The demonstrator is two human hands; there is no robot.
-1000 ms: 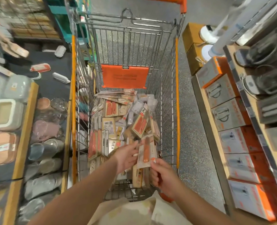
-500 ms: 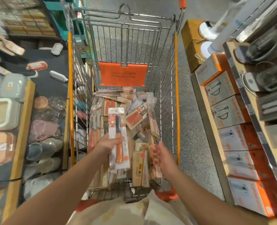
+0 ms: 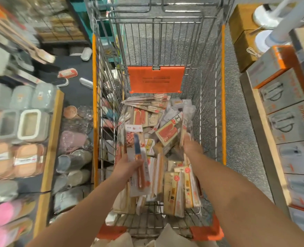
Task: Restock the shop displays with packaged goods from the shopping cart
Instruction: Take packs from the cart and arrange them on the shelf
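Note:
The wire shopping cart (image 3: pixel 223 86) stands in front of me, its basket holding several flat packaged kitchen goods (image 3: pixel 167 132). My left hand (image 3: pixel 128 167) grips a packaged knife (image 3: pixel 138 155) with an orange handle and holds it upright over the cart's left side. My right hand (image 3: pixel 192 145) reaches deeper into the basket on the right. Its fingertips meet the lower end of a slim clear package (image 3: pixel 184 125). Motion blur hides whether the fingers close around it.
A low wooden-edged display (image 3: pixel 49 139) of lidded food containers and glass jars runs along the left. Boxed kettles (image 3: pixel 288 111) line a shelf on the right. Cardboard boxes (image 3: pixel 244 29) sit on the floor at the far right. An orange child-seat flap (image 3: pixel 156 80) hangs inside the cart.
My left hand took the knife package from both hands and lifted it left. My right hand let go and moved forward into the pile on the right.

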